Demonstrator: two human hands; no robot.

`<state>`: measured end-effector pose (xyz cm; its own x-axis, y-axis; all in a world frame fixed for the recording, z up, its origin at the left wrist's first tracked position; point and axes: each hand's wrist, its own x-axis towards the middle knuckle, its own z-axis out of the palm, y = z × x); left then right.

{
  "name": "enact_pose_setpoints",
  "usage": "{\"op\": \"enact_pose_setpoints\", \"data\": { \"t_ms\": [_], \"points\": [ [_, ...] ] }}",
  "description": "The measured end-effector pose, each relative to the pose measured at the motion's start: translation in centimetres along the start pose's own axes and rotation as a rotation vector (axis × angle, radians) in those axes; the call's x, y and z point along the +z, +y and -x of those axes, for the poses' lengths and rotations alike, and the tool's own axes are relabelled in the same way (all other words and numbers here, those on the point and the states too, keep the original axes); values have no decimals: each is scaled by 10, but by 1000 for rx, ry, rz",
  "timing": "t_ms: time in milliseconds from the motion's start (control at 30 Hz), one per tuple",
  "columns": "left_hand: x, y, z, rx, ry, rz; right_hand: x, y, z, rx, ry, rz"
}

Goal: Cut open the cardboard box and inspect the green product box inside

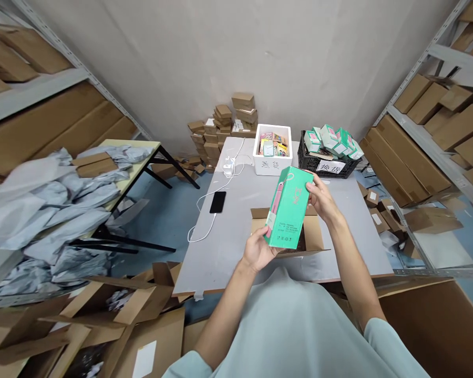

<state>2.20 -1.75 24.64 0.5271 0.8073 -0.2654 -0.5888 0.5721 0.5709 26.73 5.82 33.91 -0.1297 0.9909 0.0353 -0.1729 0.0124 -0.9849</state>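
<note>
A green product box (291,210) with a pink picture on its narrow side is held up and tilted between my two hands. My left hand (259,249) grips its lower left corner, fingers partly hidden under it. At the upper right edge, my right hand (322,199) is closed on the same box. Below and behind it, an open cardboard carton (317,233) stands on the grey table (240,252) with its flaps spread; the green box hides much of its inside.
A white foam box (273,166) of small packets and a black crate (349,170) of green boxes stand at the table's back. A phone (218,202) lies left with a white cable. Cartons, a bag-laden side table (142,149) and shelves surround me.
</note>
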Motion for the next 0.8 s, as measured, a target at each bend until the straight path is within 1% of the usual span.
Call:
{"op": "enact_pose_setpoints", "data": {
  "t_ms": [67, 167, 267, 333, 400, 533, 600, 633, 700, 767, 800],
  "points": [
    [11, 1, -2, 82, 12, -79, 0, 0, -2, -48, 61, 53],
    [30, 0, -7, 246, 113, -274, -4, 0, -6, -65, 159, 144],
    [43, -4, -12, 287, 197, -383, -12, 2, -9, -43, 200, 163],
    [45, -8, -16, 274, 204, -356, -19, 3, -8, -40, 174, 157],
    [42, -11, -19, 233, 185, -277, -27, 3, -7, -37, 138, 142],
    [30, -17, -22, 73, 123, -93, -41, 1, -3, 13, 74, 33],
    [28, -19, -24, 15, 97, -68, -43, 0, -4, 44, 34, -21],
    [29, -20, -25, 22, 93, -88, -43, -1, -5, 44, 28, -29],
    [36, -22, -27, 114, 110, -199, -41, -1, -8, 6, 65, 4],
    [45, -22, -30, 249, 157, -348, -38, 0, -11, -42, 130, 69],
    [49, -21, -30, 295, 179, -409, -36, 1, -13, -54, 156, 97]
  ]
}}
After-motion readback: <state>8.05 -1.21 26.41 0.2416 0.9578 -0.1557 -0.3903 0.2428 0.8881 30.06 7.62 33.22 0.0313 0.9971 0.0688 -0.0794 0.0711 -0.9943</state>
